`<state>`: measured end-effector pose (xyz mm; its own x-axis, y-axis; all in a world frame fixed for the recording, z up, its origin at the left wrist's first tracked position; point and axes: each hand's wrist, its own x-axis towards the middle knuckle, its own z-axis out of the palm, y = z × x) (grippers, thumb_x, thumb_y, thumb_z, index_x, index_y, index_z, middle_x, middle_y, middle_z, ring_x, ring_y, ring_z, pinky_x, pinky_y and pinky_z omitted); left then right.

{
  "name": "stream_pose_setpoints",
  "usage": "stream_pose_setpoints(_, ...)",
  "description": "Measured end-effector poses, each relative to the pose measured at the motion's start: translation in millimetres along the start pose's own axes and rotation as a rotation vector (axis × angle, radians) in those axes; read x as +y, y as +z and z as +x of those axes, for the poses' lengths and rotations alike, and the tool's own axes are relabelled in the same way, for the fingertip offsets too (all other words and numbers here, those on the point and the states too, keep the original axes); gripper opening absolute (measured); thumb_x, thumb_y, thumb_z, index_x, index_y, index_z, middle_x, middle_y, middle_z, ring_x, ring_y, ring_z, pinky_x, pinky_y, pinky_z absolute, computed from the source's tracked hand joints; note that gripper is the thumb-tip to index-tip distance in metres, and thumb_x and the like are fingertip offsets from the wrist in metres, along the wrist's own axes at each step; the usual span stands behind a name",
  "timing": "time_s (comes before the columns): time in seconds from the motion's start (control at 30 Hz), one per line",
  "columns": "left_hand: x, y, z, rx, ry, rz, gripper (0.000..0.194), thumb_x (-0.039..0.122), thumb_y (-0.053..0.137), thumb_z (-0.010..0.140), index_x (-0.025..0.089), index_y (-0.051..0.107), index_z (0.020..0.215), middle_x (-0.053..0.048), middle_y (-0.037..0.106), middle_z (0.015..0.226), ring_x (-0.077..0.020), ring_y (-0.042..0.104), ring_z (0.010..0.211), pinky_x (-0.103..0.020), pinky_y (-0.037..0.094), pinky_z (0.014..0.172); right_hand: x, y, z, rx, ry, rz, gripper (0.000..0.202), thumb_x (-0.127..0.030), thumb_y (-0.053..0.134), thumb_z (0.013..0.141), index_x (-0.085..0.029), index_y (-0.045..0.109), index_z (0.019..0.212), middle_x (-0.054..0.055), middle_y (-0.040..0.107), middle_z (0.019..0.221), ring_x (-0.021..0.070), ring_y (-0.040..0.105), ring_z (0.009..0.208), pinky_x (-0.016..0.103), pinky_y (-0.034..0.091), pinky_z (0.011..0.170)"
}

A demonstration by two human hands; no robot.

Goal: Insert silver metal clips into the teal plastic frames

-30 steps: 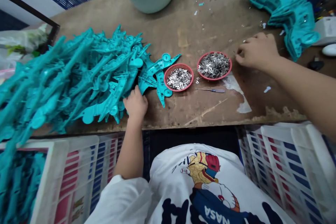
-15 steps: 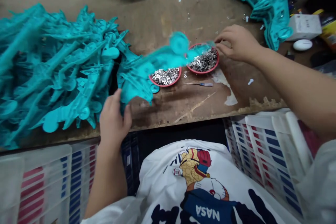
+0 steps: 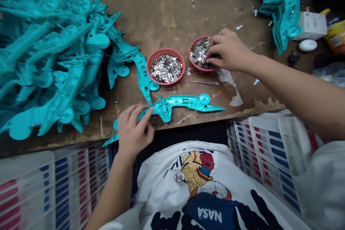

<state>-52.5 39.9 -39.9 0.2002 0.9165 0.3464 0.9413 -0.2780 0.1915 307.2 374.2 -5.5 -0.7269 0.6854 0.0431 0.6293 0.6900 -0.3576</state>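
Observation:
A long turquoise plastic part (image 3: 183, 101) lies along the table's front edge. My left hand (image 3: 134, 125) rests over its left portion, fingers curled on it, thumb near its lower side. My right hand (image 3: 228, 52) reaches into the right red basket (image 3: 190, 59) of small metal pieces (image 3: 201, 52); its fingertips are bent together among them, and whatever they pinch is hidden. Left of that stands another red basket (image 3: 151, 57) with shiny metal clips (image 3: 166, 69). A thin screwdriver (image 3: 211, 83) lies below the right basket.
A large heap of turquoise parts (image 3: 48, 54) covers the left side. Stacked turquoise parts (image 3: 283, 3), a white box (image 3: 312, 25) and a white oval object (image 3: 307, 45) are at the right. White plastic crates (image 3: 266, 147) stand below the table edge.
The turquoise part has come down from over the baskets to the table's front edge. My left hand moved right onto it; my right hand let go of its end and went into the right basket.

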Motion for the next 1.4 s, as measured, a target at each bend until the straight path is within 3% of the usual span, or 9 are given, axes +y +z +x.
stream_pose_setpoints(0.27,40.7,39.9,21.2,0.218,0.179,-0.073,0.047,0.013,0.078,0.097,0.026,0.076,0.142,-0.013,0.089,0.128,-0.0353,0.083,0.128,-0.053,0.061,0.111,-10.3,-14.1,-2.6,-0.003,0.030,0.075,0.029,-0.065,0.069,0.102,-0.047,0.088,0.115,0.003,0.084,0.129,0.0412,0.060,0.146,0.065,0.053,0.119)
stream_pose_setpoints(0.47,44.0,55.3,27.2,0.027,0.214,-0.027,0.040,0.023,0.077,0.106,0.024,0.079,0.146,-0.017,0.083,0.152,-0.0384,0.079,0.146,-0.052,0.058,0.117,-15.3,-22.4,-5.5,0.099,0.108,0.117,0.034,-0.066,0.072,0.098,-0.040,0.086,0.115,0.007,0.087,0.107,0.0383,0.072,0.118,0.058,0.055,0.110)
stream_pose_setpoints(0.6,43.9,56.1,26.4,-0.027,0.152,-0.066,0.038,0.025,0.075,0.107,0.023,0.082,0.145,-0.017,0.081,0.156,-0.0387,0.077,0.149,-0.052,0.058,0.119,-11.6,-17.0,-4.9,0.163,0.084,0.104,0.035,-0.061,0.068,0.097,-0.033,0.085,0.108,0.011,0.087,0.111,0.0336,0.074,0.101,0.055,0.057,0.099)
stream_pose_setpoints(0.8,44.9,58.4,26.9,-0.014,0.140,-0.045,0.031,0.025,0.073,0.107,0.024,0.086,0.136,-0.016,0.081,0.156,-0.0380,0.078,0.147,-0.053,0.058,0.118,-4.7,-20.4,0.8,0.201,0.104,0.091,0.032,-0.063,0.070,0.101,-0.039,0.089,0.111,0.010,0.086,0.120,0.0322,0.074,0.112,0.051,0.056,0.104)
stream_pose_setpoints(0.93,45.4,59.0,27.1,-0.029,0.098,-0.104,0.030,0.025,0.073,0.107,0.024,0.086,0.134,-0.016,0.081,0.157,-0.0395,0.078,0.146,-0.054,0.058,0.114,-33.5,-54.9,-7.6,0.126,0.125,-0.028,0.031,-0.043,0.067,0.106,-0.033,0.091,0.124,0.009,0.086,0.123,0.0318,0.078,0.117,0.050,0.060,0.107)
stream_pose_setpoints(1.03,45.9,58.6,27.7,-0.018,0.115,-0.101,0.026,0.024,0.073,0.107,0.024,0.087,0.130,-0.016,0.083,0.153,-0.0386,0.081,0.141,-0.051,0.060,0.107,-77.8,-69.3,-25.1,0.075,0.026,0.007,0.023,-0.032,0.079,0.096,-0.029,0.092,0.115,0.003,0.088,0.106,0.0297,0.081,0.096,0.048,0.065,0.093)
stream_pose_setpoints(1.1,46.5,57.8,28.4,-0.012,0.137,-0.076,0.025,0.024,0.072,0.108,0.023,0.087,0.128,-0.016,0.084,0.152,-0.0379,0.081,0.139,-0.050,0.061,0.104,-108.2,-62.3,-39.3,-0.035,-0.034,0.129,0.019,-0.028,0.079,0.095,-0.033,0.093,0.107,-0.002,0.088,0.096,0.0264,0.081,0.083,0.045,0.066,0.085)
stream_pose_setpoints(1.2,47.6,56.4,29.4,-0.034,0.132,-0.038,0.026,0.024,0.071,0.107,0.023,0.087,0.127,-0.016,0.084,0.152,-0.0378,0.081,0.138,-0.049,0.060,0.099,-137.9,-33.8,-54.7,-0.150,-0.057,0.315,0.033,-0.022,0.071,0.099,-0.044,0.095,0.107,-0.009,0.088,0.095,0.0231,0.082,0.082,0.042,0.067,0.083)
stream_pose_setpoints(1.4,48.1,55.3,30.8,0.022,0.176,-0.031,0.024,0.023,0.071,0.108,0.020,0.085,0.127,-0.016,0.083,0.152,-0.0374,0.081,0.137,-0.049,0.056,0.099,-121.4,10.9,-46.4,-0.128,-0.031,0.354,0.033,-0.024,0.074,0.105,-0.043,0.097,0.119,-0.005,0.091,0.113,0.0268,0.086,0.102,0.044,0.065,0.098)
